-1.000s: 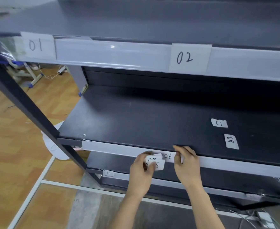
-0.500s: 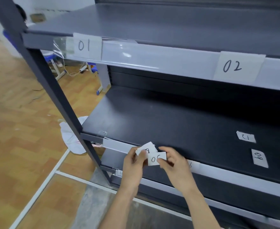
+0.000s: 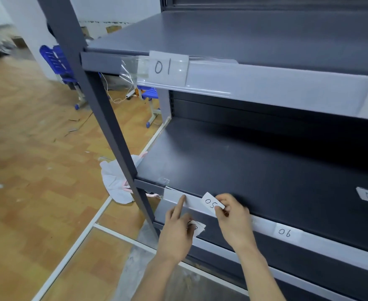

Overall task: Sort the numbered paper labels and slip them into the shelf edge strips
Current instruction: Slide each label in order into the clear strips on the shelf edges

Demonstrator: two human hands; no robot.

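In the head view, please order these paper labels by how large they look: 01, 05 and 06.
1. 01 label, clearly the largest.
2. 05 label and 06 label look alike, and the right hand covers part of 05, so I do not rank them.

Right hand (image 3: 233,218) pinches label "05" (image 3: 212,203) against the middle shelf's edge strip (image 3: 263,227). Left hand (image 3: 176,231) points its forefinger at the strip's left end, at nine o'clock from the label, gripping spare labels (image 3: 196,227). Label "06" (image 3: 284,232) sits in the strip at four o'clock; "01" (image 3: 162,67) above.
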